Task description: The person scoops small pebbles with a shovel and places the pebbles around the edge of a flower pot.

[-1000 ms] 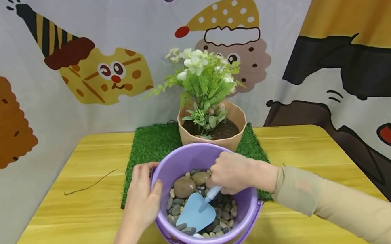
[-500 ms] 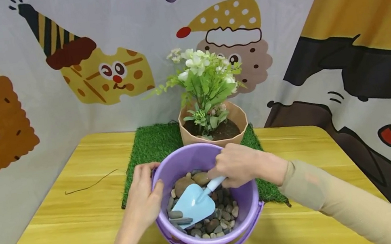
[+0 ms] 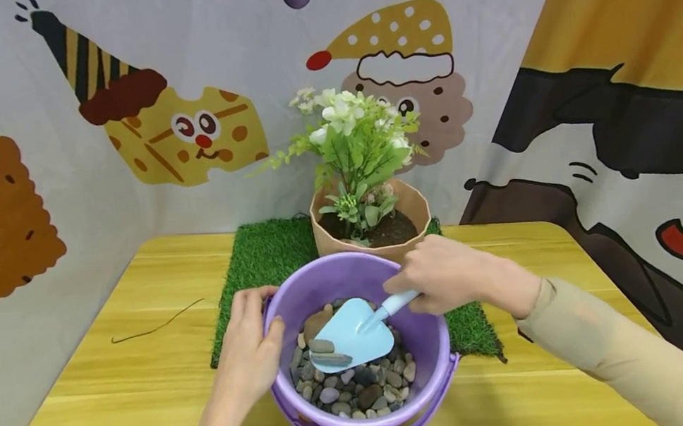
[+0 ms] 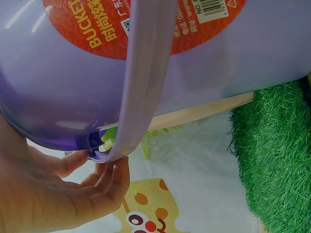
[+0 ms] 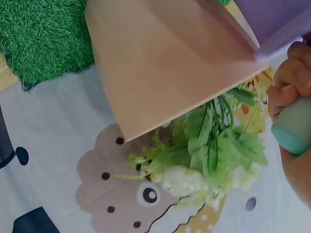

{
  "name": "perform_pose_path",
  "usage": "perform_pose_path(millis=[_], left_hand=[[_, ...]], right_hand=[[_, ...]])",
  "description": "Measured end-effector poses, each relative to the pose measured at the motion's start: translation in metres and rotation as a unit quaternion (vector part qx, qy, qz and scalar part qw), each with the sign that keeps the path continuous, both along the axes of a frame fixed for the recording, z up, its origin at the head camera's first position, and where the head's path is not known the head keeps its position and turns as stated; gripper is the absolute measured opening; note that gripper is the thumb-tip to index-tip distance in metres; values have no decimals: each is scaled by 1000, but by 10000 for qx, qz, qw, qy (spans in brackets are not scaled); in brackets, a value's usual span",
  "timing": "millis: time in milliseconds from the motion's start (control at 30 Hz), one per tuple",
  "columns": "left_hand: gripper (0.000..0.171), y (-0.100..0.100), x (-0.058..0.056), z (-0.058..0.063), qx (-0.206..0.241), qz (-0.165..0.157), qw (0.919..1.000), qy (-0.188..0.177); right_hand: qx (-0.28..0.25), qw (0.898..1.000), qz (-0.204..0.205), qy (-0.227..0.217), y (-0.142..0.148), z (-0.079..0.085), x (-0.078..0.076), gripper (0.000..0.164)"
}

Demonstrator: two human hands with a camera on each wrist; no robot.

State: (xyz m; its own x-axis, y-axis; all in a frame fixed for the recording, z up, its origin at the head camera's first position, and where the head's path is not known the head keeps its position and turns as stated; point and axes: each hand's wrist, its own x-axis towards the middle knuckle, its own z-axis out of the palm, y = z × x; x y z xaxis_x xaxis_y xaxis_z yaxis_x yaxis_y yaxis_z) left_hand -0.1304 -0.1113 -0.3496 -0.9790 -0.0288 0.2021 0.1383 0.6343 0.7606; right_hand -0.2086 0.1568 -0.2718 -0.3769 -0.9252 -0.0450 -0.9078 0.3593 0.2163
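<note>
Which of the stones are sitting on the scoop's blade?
The two elongated grey stones, side by side near the tip of the light blue scoop; the other visible stones lie off the blade, in the purple bucket.

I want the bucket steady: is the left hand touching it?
Touching: the head view shows the left hand gripping the bucket by its rim, thumb overlapping.

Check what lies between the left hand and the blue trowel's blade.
In the head view: first the left wall of the purple bucket, whose rim the left hand grips, then a strip of pebbles short of the blade.
</note>
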Motion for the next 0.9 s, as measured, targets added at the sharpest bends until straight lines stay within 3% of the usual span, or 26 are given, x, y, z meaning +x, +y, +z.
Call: perform_pose_path(millis=[300, 533, 733, 900], left_hand=[[38, 0, 1, 0, -23, 8, 10000, -9], [39, 0, 1, 0, -18, 1, 10000, -26], [38, 0, 1, 0, 6, -7, 10000, -39], [39, 0, 1, 0, 86, -18, 9999, -81]], right_hand=[[-221, 9975, -673, -27, 24, 18, -6, 13], [-172, 9916, -1280, 116, 47, 25, -20, 15], [-188, 9829, -1826, 164, 67, 30, -36, 22], [-63, 9713, -2377, 92, 77, 33, -49, 15]])
